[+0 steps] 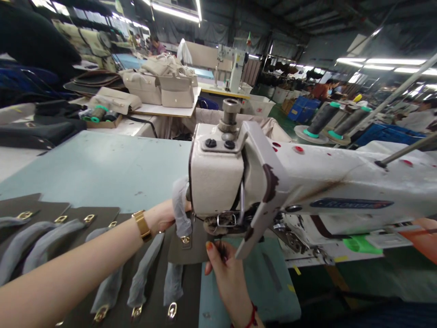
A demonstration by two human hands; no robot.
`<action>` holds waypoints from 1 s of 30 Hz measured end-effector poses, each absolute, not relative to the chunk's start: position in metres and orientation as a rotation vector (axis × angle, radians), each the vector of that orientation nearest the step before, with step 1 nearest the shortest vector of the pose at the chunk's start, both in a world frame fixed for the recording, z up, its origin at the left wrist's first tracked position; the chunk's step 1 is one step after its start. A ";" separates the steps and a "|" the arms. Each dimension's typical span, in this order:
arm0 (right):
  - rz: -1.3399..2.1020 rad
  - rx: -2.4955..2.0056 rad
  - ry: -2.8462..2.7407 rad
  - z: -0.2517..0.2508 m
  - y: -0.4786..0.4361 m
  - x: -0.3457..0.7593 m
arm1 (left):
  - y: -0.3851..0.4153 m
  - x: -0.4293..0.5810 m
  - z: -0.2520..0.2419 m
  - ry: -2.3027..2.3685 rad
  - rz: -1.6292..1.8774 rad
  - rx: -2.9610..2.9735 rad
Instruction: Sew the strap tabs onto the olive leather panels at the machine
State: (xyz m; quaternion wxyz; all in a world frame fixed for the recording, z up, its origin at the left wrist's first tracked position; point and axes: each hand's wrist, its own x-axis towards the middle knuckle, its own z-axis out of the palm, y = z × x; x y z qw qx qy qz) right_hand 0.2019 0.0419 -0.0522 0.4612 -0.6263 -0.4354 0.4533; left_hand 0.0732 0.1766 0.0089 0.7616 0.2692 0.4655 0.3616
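A dark grey-brown bag panel (pixel 187 256) lies under the head of a white sewing machine (pixel 216 177). On it is a handle wrapped in whitish film (pixel 180 214), with a gold buckle fitting (pixel 185 239) at its lower end. My left hand (pixel 167 215) reaches behind this handle beside the machine head; its fingers are mostly hidden. At the panel's right edge, near the needle area, my right hand (pixel 225 273) is closed, thumb and fingers pinching the edge. Something small and dark shows inside that hand, too unclear to name.
Several similar panels (pixel 150 255) with wrapped handles overlap on the pale blue tabletop (pixel 112 159) at the left. Beige bags (pixel 175 89) stand on a table behind. Thread cones (pixel 322 119) rise behind the machine arm. Other people work farther back.
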 end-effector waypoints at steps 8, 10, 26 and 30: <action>1.170 -1.505 -1.059 -0.054 0.033 0.201 | 0.141 0.037 -0.020 1.024 0.879 0.655; 1.202 -1.475 -1.000 -0.057 0.032 0.200 | 0.112 0.030 -0.034 1.063 0.947 0.587; 1.176 -1.408 -0.969 -0.050 0.020 0.204 | 0.051 0.074 -0.064 1.193 0.790 0.658; 1.162 -1.434 -1.031 -0.050 0.027 0.205 | 0.050 0.069 -0.068 1.215 0.775 0.734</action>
